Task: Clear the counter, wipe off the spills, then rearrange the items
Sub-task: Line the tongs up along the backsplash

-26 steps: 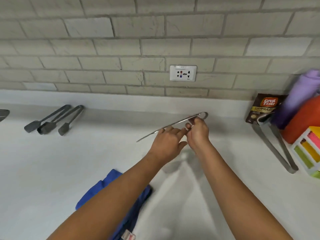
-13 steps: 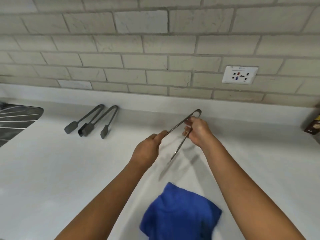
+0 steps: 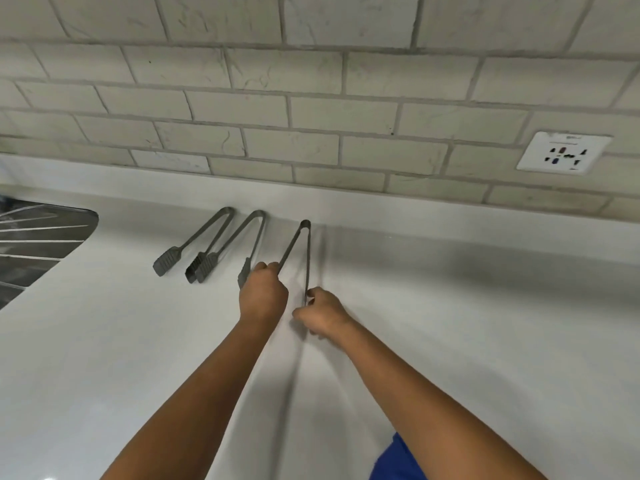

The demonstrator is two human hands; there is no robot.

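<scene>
Tongs (image 3: 300, 252): head view. Thin metal pair lay on the white tabletop (image 3: 450, 306), hinge end toward the backsplash, arms splayed toward the person, just right of two other tongs (image 3: 211, 244) already lined up there.
Risk 1: left arm of the thin pair sat very near the neighbouring tong's tip; a sideways nudge on release would likely knock the row crooked.
Risk 2: the sprung arms could jump wider once both ends were let go, shifting the pair out of line.
Left hand (image 3: 264, 294): fingers curled, gripped the left arm's tip.
Right hand (image 3: 320, 315): fingers curled, thumb and forefinger pinched the right arm's tip.
Cloth (image 3: 398, 459): blue, at bottom edge, untouched, well apart from both hands.
Sink drainer (image 3: 38, 244): far left, not involved.
</scene>
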